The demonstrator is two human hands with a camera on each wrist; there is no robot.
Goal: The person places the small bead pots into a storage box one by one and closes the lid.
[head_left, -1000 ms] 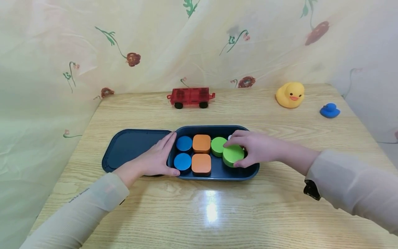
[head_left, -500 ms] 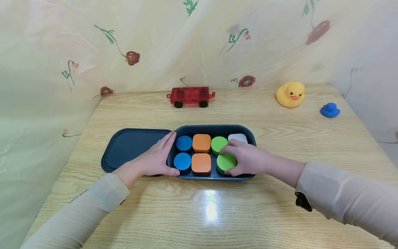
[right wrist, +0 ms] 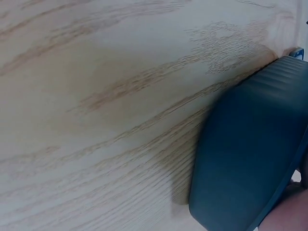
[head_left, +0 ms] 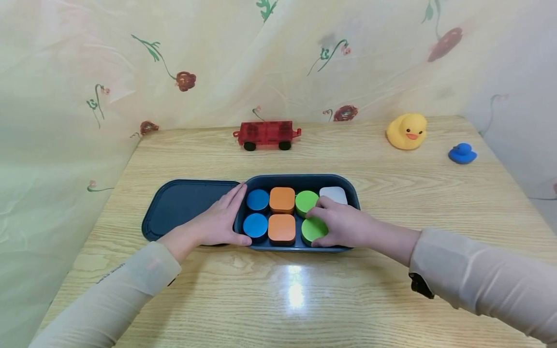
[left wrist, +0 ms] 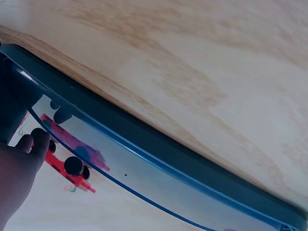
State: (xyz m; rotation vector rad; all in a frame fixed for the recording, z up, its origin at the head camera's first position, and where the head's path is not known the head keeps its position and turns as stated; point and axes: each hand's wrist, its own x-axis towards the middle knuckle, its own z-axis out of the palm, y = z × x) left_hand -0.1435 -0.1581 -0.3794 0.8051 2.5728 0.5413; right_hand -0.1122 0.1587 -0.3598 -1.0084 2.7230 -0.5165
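A dark blue oblong box stands mid-table in the head view, with coloured blocks in two rows. Inside are two blue round blocks, two orange square ones, two green round ones and a white square one. My right hand reaches over the box's right end and grips the front green block between thumb and fingers; its right part is hidden. My left hand rests against the box's left end, fingers straight along the rim, thumb at the front corner. The back green block sits beside my right fingers.
The dark blue lid lies flat at the left, partly under my left hand in this view. Behind the box stands a red toy wagon. A yellow rubber duck and a small blue one are at the back right.
My right hand has moved left and lower with the green block, bringing it beside the front orange block. The white block has come into view behind it. My left hand stays put.
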